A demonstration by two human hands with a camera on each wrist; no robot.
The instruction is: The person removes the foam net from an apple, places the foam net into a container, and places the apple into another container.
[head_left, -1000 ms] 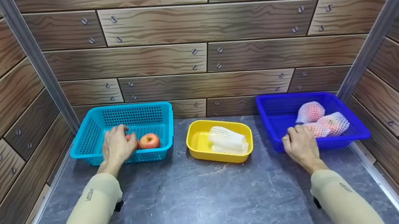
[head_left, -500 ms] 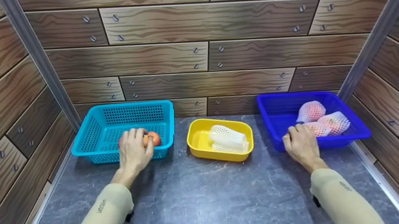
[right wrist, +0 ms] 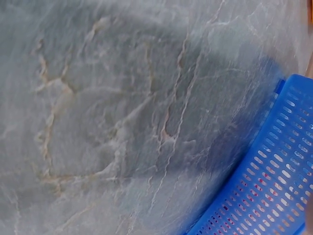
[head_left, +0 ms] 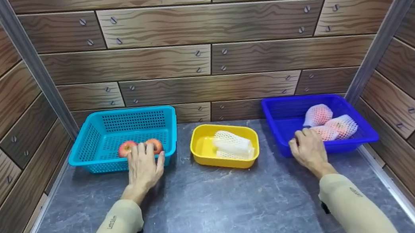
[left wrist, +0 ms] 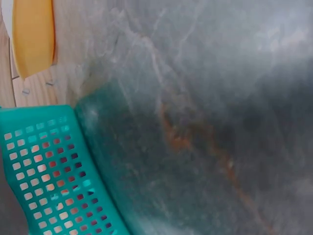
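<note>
In the head view my left hand (head_left: 144, 169) lies at the front rim of the teal basket (head_left: 96, 167), fingers pointing forward over the rim and thumb spread to the right. Two apples are in that basket just beyond the fingers: a left apple (head_left: 126, 148) and a right apple (head_left: 156, 145), partly hidden by the hand. My right hand (head_left: 309, 151) grips the front-left rim of the blue basket (head_left: 359, 139) with curled fingers. Inside it lie three apples in white foam nets, among them the back netted apple (head_left: 318, 114).
Between the baskets stands a yellow tub (head_left: 204, 153) holding white foam nets (head_left: 232, 143). The grey marbled tabletop (head_left: 220, 211) extends in front. Wood-patterned walls (head_left: 157, 67) enclose the back and both sides. The wrist views show mostly tabletop and basket sides.
My left hand has left the apple inside the teal basket and drawn right and back to its front rim. The two apples now sit apart. My right hand stays on the blue basket.
</note>
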